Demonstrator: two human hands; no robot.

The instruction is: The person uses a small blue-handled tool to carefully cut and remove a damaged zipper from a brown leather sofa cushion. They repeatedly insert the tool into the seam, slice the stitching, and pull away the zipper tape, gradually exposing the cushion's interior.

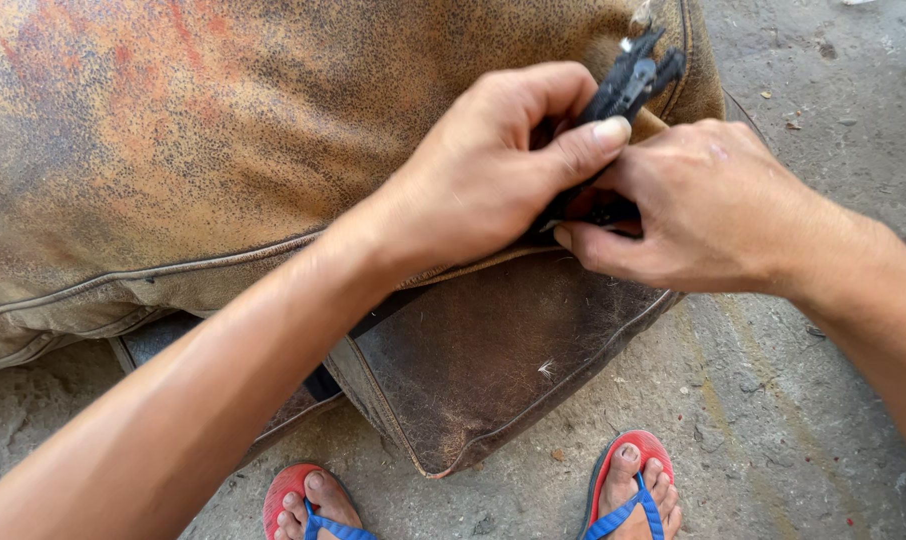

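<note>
Head view: looking straight down at both hands on a worn cushion, feet below
Left hand (493, 170): fingers curled, thumb pressed flat against black tool (628, 85), pinching it near its upper part; seems to steady the tool so it stays angled toward the cushion corner
Right hand (708, 205): fingers folded tight, thumb tucked under, gripping the tool's lower end, which is mostly hidden by both hands; likely the hand that squeezes or steers
Tool: black, plier-like, tip pointing up-right, just at the top right corner of the cushion; what the tip bites on is too small to tell, a pale scrap shows beside it
Cushion (223, 140): big, brown, cracked leather-like cover with orange and red blotches, piped seam along its edge; lies low on the ground so hands can work from above
Flap (493, 360): darker brown panel under the hands, hanging out toward the feet, edge piped, a small white fleck on it
Strap (383, 310): dark strip between cushion and flap, partly hidden by left forearm
Sandals (628, 495): red soles, blue straps, one per foot, standing just beside the flap's lower edge
Floor (793, 400): rough grey concrete, dusty, small bits of debris, faint yellowish streaks
Room: only floor visible, daylight, no walls in frame
</note>
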